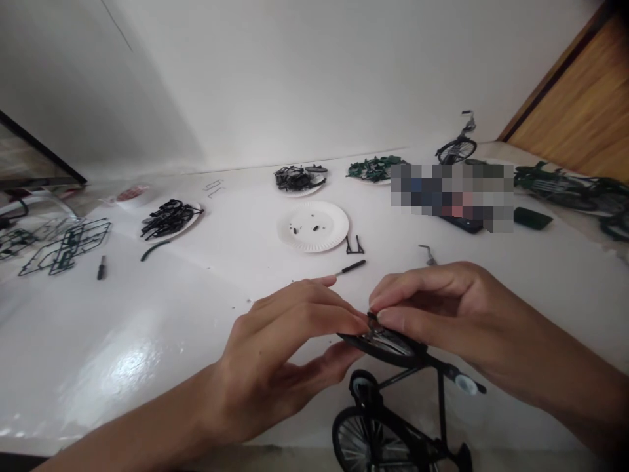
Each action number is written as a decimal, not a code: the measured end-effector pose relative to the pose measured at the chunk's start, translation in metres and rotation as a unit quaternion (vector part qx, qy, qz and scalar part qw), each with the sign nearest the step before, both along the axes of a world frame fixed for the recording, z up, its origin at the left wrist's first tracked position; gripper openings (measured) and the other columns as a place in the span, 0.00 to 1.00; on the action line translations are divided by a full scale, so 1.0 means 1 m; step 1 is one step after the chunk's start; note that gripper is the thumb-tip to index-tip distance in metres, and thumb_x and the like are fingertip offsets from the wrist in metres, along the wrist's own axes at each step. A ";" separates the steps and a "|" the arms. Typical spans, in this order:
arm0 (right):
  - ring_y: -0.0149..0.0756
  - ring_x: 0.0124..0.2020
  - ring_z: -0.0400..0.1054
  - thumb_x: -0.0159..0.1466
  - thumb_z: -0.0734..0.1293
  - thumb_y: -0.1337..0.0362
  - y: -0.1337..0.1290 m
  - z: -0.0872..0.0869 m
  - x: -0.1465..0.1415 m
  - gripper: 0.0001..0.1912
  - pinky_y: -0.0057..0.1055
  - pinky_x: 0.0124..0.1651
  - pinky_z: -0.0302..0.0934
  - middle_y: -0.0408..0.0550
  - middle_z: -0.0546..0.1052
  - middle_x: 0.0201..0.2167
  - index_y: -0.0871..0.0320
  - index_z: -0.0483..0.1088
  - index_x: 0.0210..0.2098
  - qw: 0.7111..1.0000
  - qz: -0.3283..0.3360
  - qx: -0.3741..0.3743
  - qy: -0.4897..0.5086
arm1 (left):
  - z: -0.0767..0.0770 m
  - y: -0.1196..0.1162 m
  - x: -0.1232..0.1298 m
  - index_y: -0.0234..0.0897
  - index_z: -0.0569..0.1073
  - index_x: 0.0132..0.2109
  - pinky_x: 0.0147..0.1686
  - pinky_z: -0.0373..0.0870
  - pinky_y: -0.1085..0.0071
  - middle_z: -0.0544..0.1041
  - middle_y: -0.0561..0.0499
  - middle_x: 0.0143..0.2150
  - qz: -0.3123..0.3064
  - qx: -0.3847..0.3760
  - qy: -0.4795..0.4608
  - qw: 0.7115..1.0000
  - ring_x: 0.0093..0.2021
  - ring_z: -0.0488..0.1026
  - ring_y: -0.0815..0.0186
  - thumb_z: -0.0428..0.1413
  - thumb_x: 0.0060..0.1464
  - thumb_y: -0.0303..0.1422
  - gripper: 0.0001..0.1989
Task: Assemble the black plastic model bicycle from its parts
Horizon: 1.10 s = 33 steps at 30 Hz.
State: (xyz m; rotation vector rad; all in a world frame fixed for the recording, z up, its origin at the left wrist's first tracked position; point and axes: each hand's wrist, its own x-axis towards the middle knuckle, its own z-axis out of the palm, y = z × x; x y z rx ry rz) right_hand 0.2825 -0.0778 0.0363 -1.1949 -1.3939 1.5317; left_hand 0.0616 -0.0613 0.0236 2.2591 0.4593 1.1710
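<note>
A black model bicycle (441, 406) is tilted at the table's front edge, its rear wheel (356, 439) low in view. My left hand (275, 351) grips the rim of the front wheel (400, 351) between thumb and fingers. At that wheel's hub, my right hand (457, 314) pinches a small dark part (372, 318) between thumb and forefinger. Its exact kind is mostly hidden by the fingertips. Just beyond the hands lies a black-handled screwdriver (354, 267), with a black forked piece (354, 245) behind it.
A paper plate (337, 219) holds a few tiny parts. Farther back are piles of black parts (171, 219) and green parts (373, 168). Green sprues (73, 246) lie left, near a short screwdriver (101, 269). Another model bicycle (458, 149) stands at the back right.
</note>
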 end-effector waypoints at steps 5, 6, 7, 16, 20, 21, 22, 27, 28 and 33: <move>0.32 0.34 0.74 0.57 0.75 0.66 0.003 -0.003 0.004 0.05 0.25 0.37 0.66 0.43 0.81 0.31 0.54 0.80 0.34 0.997 0.050 -0.060 0.024 | 0.000 0.002 -0.001 0.30 0.72 0.46 0.60 0.72 0.53 0.80 0.45 0.38 -0.018 0.012 0.026 0.999 0.41 0.79 0.65 0.59 0.57 0.21 0.09; 0.32 0.34 0.73 0.57 0.75 0.65 0.004 -0.002 0.005 0.05 0.25 0.36 0.66 0.43 0.80 0.30 0.55 0.79 0.34 0.995 0.065 -0.078 0.025 | 0.000 0.002 -0.002 0.31 0.72 0.46 0.60 0.72 0.54 0.80 0.45 0.39 -0.027 0.022 0.037 0.999 0.42 0.79 0.65 0.59 0.59 0.22 0.09; 0.32 0.33 0.72 0.57 0.75 0.64 0.005 -0.002 0.005 0.05 0.26 0.36 0.65 0.43 0.80 0.30 0.56 0.78 0.34 0.992 0.079 -0.094 0.031 | 0.001 0.003 -0.003 0.32 0.72 0.47 0.59 0.73 0.55 0.80 0.43 0.41 -0.035 0.029 0.048 0.998 0.43 0.79 0.64 0.57 0.60 0.23 0.08; 0.29 0.32 0.66 0.57 0.76 0.62 0.006 0.000 0.003 0.13 0.25 0.34 0.60 0.41 0.74 0.32 0.56 0.69 0.35 0.985 0.089 -0.131 0.066 | 0.003 0.002 -0.006 0.35 0.70 0.49 0.50 0.79 0.68 0.78 0.42 0.49 -0.059 -0.005 0.066 0.996 0.51 0.76 0.63 0.56 0.60 0.22 0.11; 0.33 0.38 0.68 0.62 0.72 0.59 0.002 0.005 0.002 0.08 0.28 0.41 0.63 0.43 0.75 0.35 0.54 0.72 0.36 0.998 0.057 -0.032 0.022 | 0.002 0.002 -0.008 0.33 0.70 0.48 0.45 0.80 0.73 0.78 0.42 0.48 -0.031 -0.032 0.047 0.998 0.48 0.78 0.66 0.58 0.59 0.19 0.12; 0.35 0.40 0.69 0.62 0.72 0.58 0.000 0.006 0.002 0.08 0.30 0.43 0.63 0.43 0.75 0.36 0.53 0.72 0.37 0.999 0.052 0.000 0.009 | 0.001 0.002 -0.009 0.33 0.70 0.49 0.44 0.80 0.73 0.78 0.43 0.49 -0.023 -0.040 0.043 0.998 0.47 0.78 0.66 0.58 0.58 0.19 0.13; 0.36 0.41 0.70 0.61 0.72 0.58 -0.001 0.006 0.003 0.09 0.31 0.45 0.63 0.43 0.75 0.36 0.52 0.72 0.38 0.998 0.049 0.033 -0.010 | 0.000 0.002 -0.009 0.34 0.70 0.49 0.44 0.80 0.73 0.78 0.43 0.49 -0.016 -0.048 0.036 0.998 0.47 0.78 0.66 0.58 0.57 0.19 0.14; 0.41 0.44 0.71 0.54 0.78 0.65 -0.007 -0.004 -0.003 0.18 0.34 0.48 0.63 0.42 0.77 0.41 0.48 0.72 0.41 0.953 -0.005 0.257 -0.162 | -0.008 0.003 -0.008 0.34 0.71 0.49 0.45 0.79 0.69 0.77 0.43 0.48 0.008 -0.064 -0.003 0.998 0.48 0.77 0.63 0.60 0.55 0.19 0.16; 0.41 0.44 0.71 0.53 0.78 0.67 -0.007 -0.007 -0.005 0.18 0.35 0.48 0.63 0.42 0.77 0.41 0.48 0.72 0.41 0.934 -0.019 0.306 -0.184 | -0.009 0.003 -0.007 0.34 0.71 0.49 0.46 0.79 0.69 0.77 0.44 0.48 0.016 -0.064 -0.009 0.998 0.48 0.77 0.63 0.60 0.55 0.19 0.15; 0.43 0.45 0.69 0.57 0.75 0.69 -0.012 -0.010 -0.015 0.18 0.41 0.49 0.62 0.45 0.75 0.41 0.48 0.69 0.42 0.834 -0.082 0.478 -0.263 | -0.011 -0.001 0.001 0.36 0.72 0.48 0.47 0.79 0.65 0.79 0.44 0.46 0.067 -0.076 -0.026 0.994 0.47 0.77 0.61 0.61 0.56 0.23 0.13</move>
